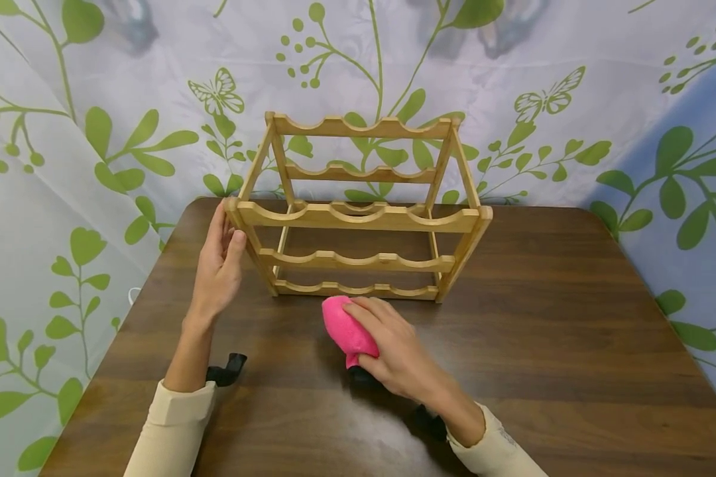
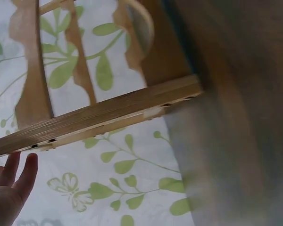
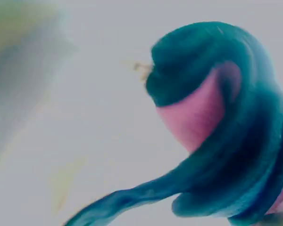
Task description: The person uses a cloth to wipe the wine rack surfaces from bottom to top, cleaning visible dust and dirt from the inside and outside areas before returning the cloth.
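A light wooden rack (image 1: 358, 217) with scalloped rails stands toward the back of the table. My left hand (image 1: 217, 275) touches its upper left front corner, fingers mostly straight along the outer side and thumb apart. In the left wrist view, the fingertips (image 2: 32, 162) meet the edge of a wooden side post (image 2: 99, 110). My right hand (image 1: 396, 344) grips a bunched bright pink cloth (image 1: 347, 326) in front of the rack's lowest rail. The right wrist view is strongly off-colour, with the hand and cloth showing as a teal and pink shape.
The brown wooden table (image 1: 561, 318) extends to both sides of the rack. Behind it hangs a white curtain (image 1: 167, 79) with green leaves and butterflies. Black pieces (image 1: 228, 370) sit beside the left wrist, and a black part (image 1: 429, 424) shows near the right wrist.
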The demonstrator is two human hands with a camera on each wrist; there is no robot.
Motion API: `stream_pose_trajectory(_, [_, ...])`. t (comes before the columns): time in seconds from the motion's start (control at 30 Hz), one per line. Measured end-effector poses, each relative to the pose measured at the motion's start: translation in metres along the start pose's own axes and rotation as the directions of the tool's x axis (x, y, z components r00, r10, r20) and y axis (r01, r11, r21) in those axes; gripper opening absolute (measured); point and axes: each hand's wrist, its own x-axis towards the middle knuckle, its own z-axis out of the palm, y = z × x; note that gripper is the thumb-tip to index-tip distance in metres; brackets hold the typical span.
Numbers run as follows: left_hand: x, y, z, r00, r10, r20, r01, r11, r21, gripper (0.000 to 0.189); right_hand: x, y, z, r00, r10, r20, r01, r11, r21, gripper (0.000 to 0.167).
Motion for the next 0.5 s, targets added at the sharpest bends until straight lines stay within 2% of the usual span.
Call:
stream_pose_trajectory(0.07, [0.003, 0.002, 0.000, 1.000, 0.020, -0.020, -0.020, 1.000, -0.021, 0.054, 0.003, -0.002, -0.008, 0.990, -0.027, -0.139, 0.032, 0.999, 0.033, 0.071])
stream_pose_trajectory(0.13, [0.007, 0.003, 0.001, 0.999, 0.034, -0.038, -0.035, 0.999, -0.033, 0.052, 0.004, -0.003, -0.016, 0.962, -0.036, -0.272, 0.055, 0.997, 0.063, 0.069])
stream_pose_trajectory(0.2, [0.011, 0.004, 0.002, 0.998, 0.032, -0.049, -0.034, 0.998, -0.043, 0.049, 0.006, -0.003, -0.025, 0.919, -0.039, -0.392, 0.077, 0.994, 0.081, 0.066])
stream_pose_trajectory(0.3, [0.016, 0.005, 0.006, 0.997, 0.025, -0.076, -0.030, 0.998, -0.061, 0.043, 0.006, -0.004, -0.039, 0.850, -0.015, -0.527, 0.084, 0.991, 0.107, 0.060])
stream_pose_trajectory(0.37, [0.019, 0.005, 0.008, 0.994, 0.034, -0.103, -0.042, 0.996, -0.077, 0.040, 0.006, -0.005, -0.047, 0.781, -0.016, -0.624, 0.109, 0.988, 0.110, 0.057])
stream_pose_trajectory(0.4, [0.020, 0.004, 0.009, 0.992, 0.042, -0.115, -0.053, 0.995, -0.088, 0.039, 0.007, -0.006, -0.051, 0.740, -0.013, -0.673, 0.113, 0.988, 0.105, 0.058])
stream_pose_trajectory(0.5, [0.025, 0.002, 0.011, 0.987, 0.076, -0.144, -0.088, 0.993, -0.078, 0.037, 0.014, -0.007, -0.062, 0.594, -0.020, -0.804, 0.150, 0.985, 0.086, 0.063])
